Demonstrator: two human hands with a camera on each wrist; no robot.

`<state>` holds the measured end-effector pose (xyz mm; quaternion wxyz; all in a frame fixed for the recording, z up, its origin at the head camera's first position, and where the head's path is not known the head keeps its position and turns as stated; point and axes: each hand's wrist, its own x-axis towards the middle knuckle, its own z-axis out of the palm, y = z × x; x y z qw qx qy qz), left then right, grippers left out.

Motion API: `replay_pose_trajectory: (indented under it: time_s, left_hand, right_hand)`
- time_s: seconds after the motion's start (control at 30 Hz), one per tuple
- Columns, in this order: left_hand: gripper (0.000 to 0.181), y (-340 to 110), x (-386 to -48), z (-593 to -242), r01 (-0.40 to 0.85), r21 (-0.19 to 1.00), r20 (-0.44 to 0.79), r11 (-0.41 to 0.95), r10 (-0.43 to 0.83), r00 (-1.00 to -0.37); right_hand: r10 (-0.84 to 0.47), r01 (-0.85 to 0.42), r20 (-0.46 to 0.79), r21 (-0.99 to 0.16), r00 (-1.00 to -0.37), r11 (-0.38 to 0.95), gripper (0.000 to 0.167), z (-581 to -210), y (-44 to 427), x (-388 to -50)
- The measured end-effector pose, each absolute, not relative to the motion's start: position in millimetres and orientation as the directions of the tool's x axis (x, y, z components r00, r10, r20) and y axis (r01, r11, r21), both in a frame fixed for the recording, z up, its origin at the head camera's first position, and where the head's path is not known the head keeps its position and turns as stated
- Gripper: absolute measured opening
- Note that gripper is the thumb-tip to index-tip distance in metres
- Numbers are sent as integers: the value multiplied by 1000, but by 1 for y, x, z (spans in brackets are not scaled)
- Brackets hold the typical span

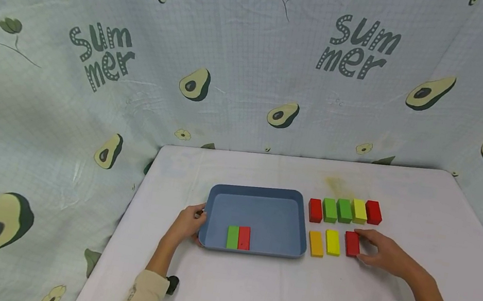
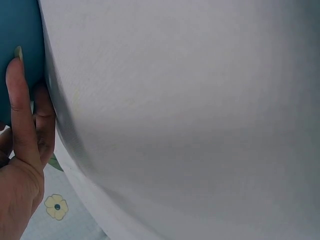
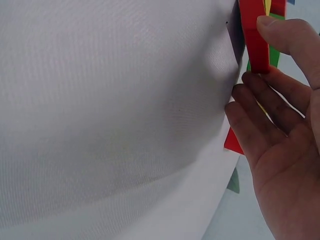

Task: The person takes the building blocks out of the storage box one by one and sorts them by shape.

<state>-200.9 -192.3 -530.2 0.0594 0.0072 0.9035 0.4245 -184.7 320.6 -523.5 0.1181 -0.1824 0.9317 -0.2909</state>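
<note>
A blue-grey tray (image 1: 275, 223) lies on the table, with a green block (image 1: 232, 237) and a red block (image 1: 244, 238) side by side near its front edge. My left hand (image 1: 189, 222) holds the tray's left side; in the left wrist view a finger (image 2: 21, 105) lies against the blue wall. To the right of the tray, my right hand (image 1: 378, 250) pinches another red block (image 1: 352, 244) between thumb and fingertips at its two ends. The right wrist view shows the thumb (image 3: 292, 37) on this red block (image 3: 256, 42). Left of it lie a yellow block (image 1: 333, 242) and an orange block (image 1: 316, 244).
Behind the pinched block stands a row of several blocks: red (image 1: 315, 210), two green (image 1: 330, 210), yellow (image 1: 359, 211) and red (image 1: 373, 212). A white cloth covers the table (image 1: 276, 296). A patterned curtain (image 1: 237, 56) hangs behind and to the sides.
</note>
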Motion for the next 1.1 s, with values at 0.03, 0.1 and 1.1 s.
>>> replay_pose_trajectory:
  time_s: [0.03, 0.1, 1.1]
  left_hand:
    - [45, -192, -201, -530, -38, 768, -102, 640, 63, -993]
    - [44, -193, -201, -530, -37, 768, -100, 640, 62, -993]
    - [45, -194, -202, -533, -35, 775, -102, 631, 71, -992]
  right_hand:
    - [-408, -269, -117, -586, -905, 764, 65, -524, 321, -185]
    - [-404, -263, -123, -584, -907, 768, 66, -524, 320, -186]
    - [-413, -302, -154, -467, -898, 831, 66, -526, 314, -187]
